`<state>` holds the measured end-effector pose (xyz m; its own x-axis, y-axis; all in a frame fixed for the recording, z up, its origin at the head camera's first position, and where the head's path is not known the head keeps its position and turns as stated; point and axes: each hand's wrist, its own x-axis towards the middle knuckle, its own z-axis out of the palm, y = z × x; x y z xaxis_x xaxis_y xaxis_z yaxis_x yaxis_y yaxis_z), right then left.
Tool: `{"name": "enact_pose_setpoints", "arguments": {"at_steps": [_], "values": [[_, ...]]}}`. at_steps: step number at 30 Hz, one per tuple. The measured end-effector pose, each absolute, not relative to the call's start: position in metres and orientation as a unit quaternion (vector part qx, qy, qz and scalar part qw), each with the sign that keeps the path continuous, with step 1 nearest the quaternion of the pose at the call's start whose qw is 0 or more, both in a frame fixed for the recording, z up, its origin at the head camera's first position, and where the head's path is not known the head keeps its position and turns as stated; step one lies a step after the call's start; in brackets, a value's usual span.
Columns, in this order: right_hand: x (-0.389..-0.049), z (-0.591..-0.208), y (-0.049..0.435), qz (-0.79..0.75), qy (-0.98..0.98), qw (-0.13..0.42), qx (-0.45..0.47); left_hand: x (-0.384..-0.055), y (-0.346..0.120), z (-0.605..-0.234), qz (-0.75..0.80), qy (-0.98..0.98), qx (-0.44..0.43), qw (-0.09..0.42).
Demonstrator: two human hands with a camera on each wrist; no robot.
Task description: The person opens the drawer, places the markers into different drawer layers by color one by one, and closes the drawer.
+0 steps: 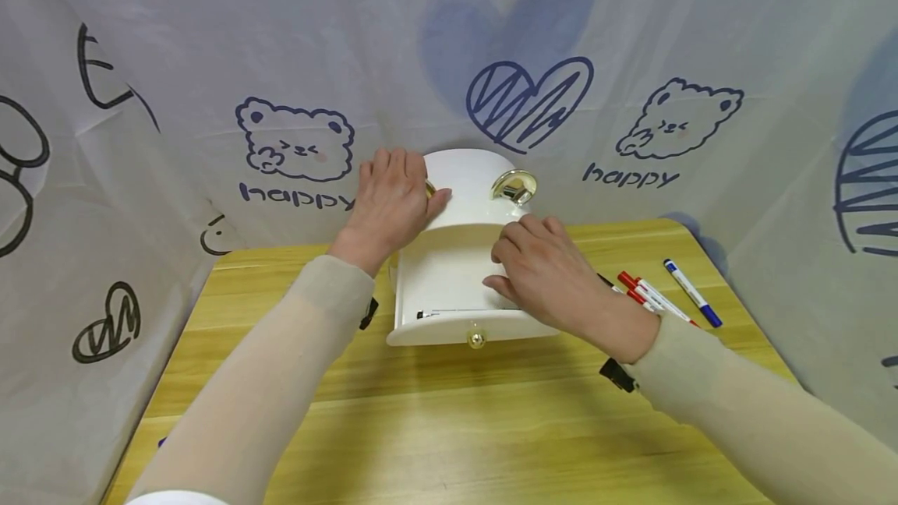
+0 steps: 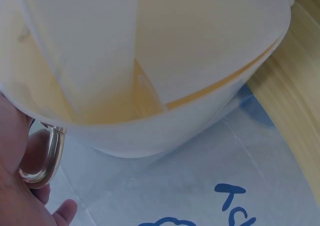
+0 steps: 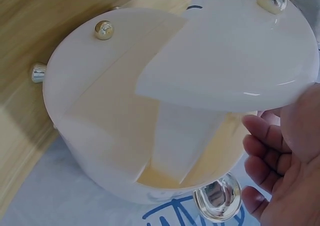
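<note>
With fingers clamped, the left hand [image 1: 391,197] is gripping a shiny gold loop handle [image 2: 55,153]; the right hand [image 1: 550,271], loosely curling, is holding nothing. Uneven pulling could be tipping the glossy white round-topped box [image 1: 466,189] standing on the yellow wood-grain tabletop [image 1: 463,443].

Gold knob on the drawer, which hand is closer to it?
Right. Your right hand is over the right side of the drawer, beyond and right of the gold knob; your left hand is farther, at the left of the white box.
</note>
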<state>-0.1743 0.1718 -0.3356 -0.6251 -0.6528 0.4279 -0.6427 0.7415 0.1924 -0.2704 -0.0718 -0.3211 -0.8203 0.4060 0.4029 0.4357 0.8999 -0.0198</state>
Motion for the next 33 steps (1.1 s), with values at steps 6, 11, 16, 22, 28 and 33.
{"name": "enact_pose_setpoints", "arguments": {"at_steps": [6,11,16,22,28,33], "values": [[-0.175,-0.338,0.173,0.011,-0.898,0.266,0.349,-0.270,-0.072,-0.321,-0.034,-0.953,-0.220,0.207],[-0.174,-0.340,0.175,0.016,-0.893,0.296,0.338,-0.270,-0.071,-0.321,-0.033,-0.953,-0.220,0.206],[-0.174,-0.342,0.175,0.004,-0.888,0.326,0.325,-0.270,-0.071,-0.321,-0.033,-0.954,-0.218,0.203],[-0.173,-0.343,0.176,0.028,-0.885,0.337,0.321,-0.271,-0.072,-0.320,-0.038,-0.955,-0.220,0.198],[-0.170,-0.342,0.179,0.059,-0.883,0.350,0.307,-0.271,-0.072,-0.319,-0.041,-0.954,-0.225,0.195],[-0.168,-0.342,0.185,0.101,-0.877,0.364,0.297,-0.270,-0.073,-0.319,-0.038,-0.954,-0.226,0.194]]}}
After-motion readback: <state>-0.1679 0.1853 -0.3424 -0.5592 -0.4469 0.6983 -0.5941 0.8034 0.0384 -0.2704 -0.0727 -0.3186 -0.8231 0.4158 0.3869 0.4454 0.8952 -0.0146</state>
